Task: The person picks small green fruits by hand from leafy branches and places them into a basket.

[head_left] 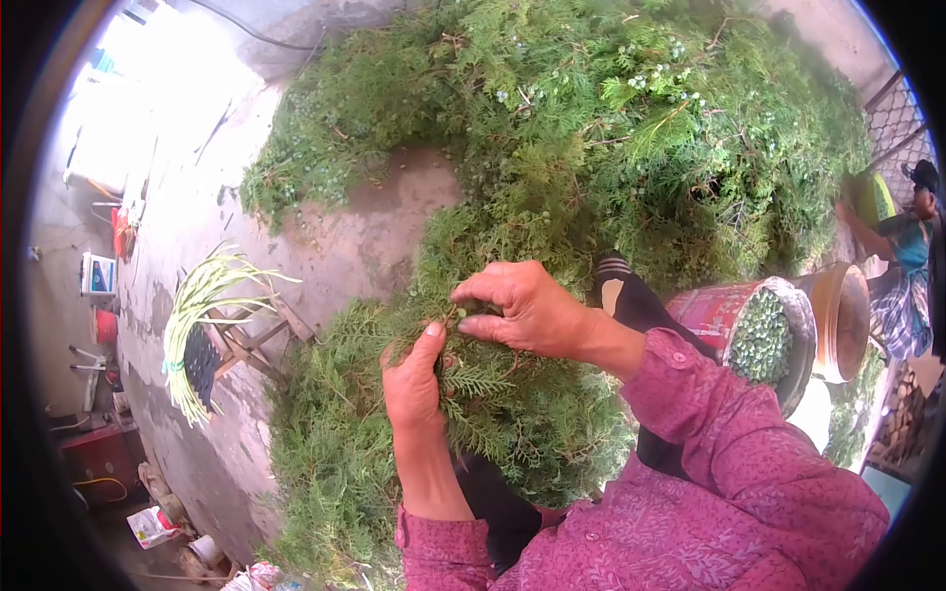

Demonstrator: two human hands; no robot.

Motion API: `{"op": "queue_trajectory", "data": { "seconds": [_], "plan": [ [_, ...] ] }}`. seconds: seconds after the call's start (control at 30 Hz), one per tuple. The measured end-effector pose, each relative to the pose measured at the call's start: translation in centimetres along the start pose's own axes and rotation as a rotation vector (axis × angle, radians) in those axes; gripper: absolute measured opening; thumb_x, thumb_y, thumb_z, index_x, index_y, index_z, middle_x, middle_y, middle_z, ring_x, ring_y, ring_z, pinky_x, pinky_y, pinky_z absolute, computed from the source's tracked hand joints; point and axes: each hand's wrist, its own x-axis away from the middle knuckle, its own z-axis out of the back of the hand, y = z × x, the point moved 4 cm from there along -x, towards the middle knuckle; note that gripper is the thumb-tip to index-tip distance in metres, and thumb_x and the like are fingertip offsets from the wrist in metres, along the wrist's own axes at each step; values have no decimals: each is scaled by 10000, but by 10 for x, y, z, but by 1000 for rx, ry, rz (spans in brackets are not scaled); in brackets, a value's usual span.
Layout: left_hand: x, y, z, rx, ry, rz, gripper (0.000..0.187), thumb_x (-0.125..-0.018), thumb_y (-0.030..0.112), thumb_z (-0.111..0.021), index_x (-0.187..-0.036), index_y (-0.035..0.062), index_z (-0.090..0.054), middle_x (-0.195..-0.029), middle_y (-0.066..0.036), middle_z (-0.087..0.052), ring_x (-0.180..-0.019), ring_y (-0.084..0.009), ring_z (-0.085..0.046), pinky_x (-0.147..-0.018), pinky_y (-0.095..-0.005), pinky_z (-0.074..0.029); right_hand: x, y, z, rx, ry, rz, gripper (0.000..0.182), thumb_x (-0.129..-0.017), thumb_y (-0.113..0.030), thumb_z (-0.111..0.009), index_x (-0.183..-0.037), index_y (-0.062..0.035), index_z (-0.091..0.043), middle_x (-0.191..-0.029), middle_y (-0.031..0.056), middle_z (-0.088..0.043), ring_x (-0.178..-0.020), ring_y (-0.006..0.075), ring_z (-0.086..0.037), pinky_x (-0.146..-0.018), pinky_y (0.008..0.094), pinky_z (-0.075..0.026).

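Between the fingers, we are working on a green sprig (473, 382). The left hand (414, 386) is clamping it, thumb and fingers together. The right hand (517, 307) is curling its thumb and forefinger around a small gap near the sprig's upper end; whether they are gripping anything, we cannot tell. Beneath both hands, leafy branches (345, 473) are spreading toward 6 o'clock. From 11 to 2 o'clock, a larger green heap (591, 108) is covering the floor (340, 246). At 3 o'clock, a red-and-white bucket (698, 311) is holding small pale-green pieces (759, 340), and a tan bucket (833, 320) is standing just beyond it. Near the right edge, slightly above 3 o'clock, another person (909, 251) is showing. At 9 o'clock, a bundle of long green stalks (182, 330) is lying by a wooden frame (248, 347).
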Motion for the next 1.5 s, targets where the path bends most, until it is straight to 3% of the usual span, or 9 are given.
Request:
{"op": "queue_trajectory", "data": {
  "seconds": [0.07, 0.17, 0.4, 0.67, 0.73, 1.07, 1.17, 1.37, 1.5],
  "plan": [
    [1, 0, 0, 19, -1, -8, 158, -780, 113, -643, -907, 36, -590, -789, -27, -601, -637, -101, -540, -533, -216, -437, -1, -1, 2, -11, -5, -25, 209, -719, -66, -665, -906, 3, -602, -780, 87, -607, -672, 181, -581, -585, 255, -458],
    [4, 1, -3, -13, -30, -33, 160, -781, 109, -642, -911, 33, -588, -784, -20, -598, -636, -98, -539, -532, -215, -436, 1, 14, 0, -778, -78, -554, 80, -740, -44, -578, -815, -18, -562, -648, 15, -539, -465, 60, -463, -415, 209, -371],
    [5, 3, 4, -203, -42, -192, 96, -802, 97, -624, -848, 15, -609, -698, 8, -566, -594, -78, -497, -505, -228, -406, -1, 14, 28, -1595, -163, -579, 54, -798, -84, -517, -816, -42, -545, -695, 60, -558, -464, 65, -453, -372, 163, -350],
    [5, 3, -10, -703, -139, -614, 62, -788, 78, -631, -791, 20, -610, -621, 9, -563, -520, -81, -432, -487, -243, -371, -4, 14, 23, -1202, -154, -642, 105, -827, -129, -552, -893, -51, -572, -746, 54, -582, -545, 74, -528, -399, 151, -365],
    [13, 12, -22, -824, -164, -739, 42, -787, 18, -589, -760, 29, -560, -554, -89, -458, -470, -111, -405, -455, -253, -356, -3, 20, 22, -976, -72, -678, 141, -805, -120, -592, -915, -32, -598, -728, 56, -592, -556, 50, -523, -423, 150, -373],
    [8, 2, -27, -892, -213, -730, 102, -718, -34, -565, -795, 32, -577, -617, -150, -517, -522, -263, -530, -491, -287, -408, 2, 17, 8, -205, -230, -385, 176, -780, -101, -640, -927, -7, -614, -709, -22, -566, -584, 20, -486, -511, 170, -394],
    [8, 3, -33, -802, -265, -729, 82, -746, -15, -574, -805, 38, -594, -626, -103, -559, -530, -194, -540, -509, -273, -413, 9, 17, 8, -708, -124, -624, 159, -774, -77, -624, -913, -7, -597, -702, 5, -564, -542, 40, -491, -456, 169, -381],
    [28, -37, -30, -253, -257, -257, 133, -786, 130, -647, -877, 34, -631, -722, 20, -588, -580, -72, -507, -488, -226, -410, 66, 8, 51, -1496, 352, -764, 143, -756, -49, -623, -878, -34, -551, -640, -1, -517, -449, 21, -422, -342, 153, -301],
    [83, -23, -14, 131, -148, -59, 131, -811, 196, -619, -865, 77, -605, -664, 11, -563, -508, -84, -481, -466, -204, -378, 145, -35, 156, -1281, 639, -520, 175, -774, -144, -653, -872, -50, -543, -683, -8, -495, -465, 19, -380, -340, 141, -257]
  ]
}}
